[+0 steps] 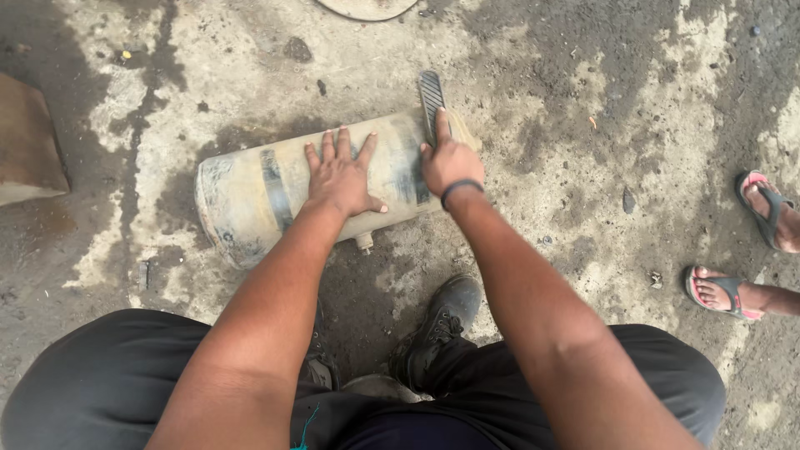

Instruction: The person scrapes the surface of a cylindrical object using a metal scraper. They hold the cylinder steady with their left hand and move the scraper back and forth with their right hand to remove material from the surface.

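Note:
A dirty cream-coloured metal cylinder tank (242,196) lies on its side on the stained concrete ground. My left hand (340,177) rests flat on top of the tank, fingers spread. My right hand (447,158) grips a dark ribbed strap or flat tool (431,98) that runs over the tank's right end and sticks out beyond it. A black band sits on my right wrist. A small fitting (364,242) juts from the tank's near side.
My black boot (439,325) stands just below the tank, my knees in dark trousers at the bottom. Another person's feet in sandals (762,208) are at the right edge. A brown block (29,142) lies at the left.

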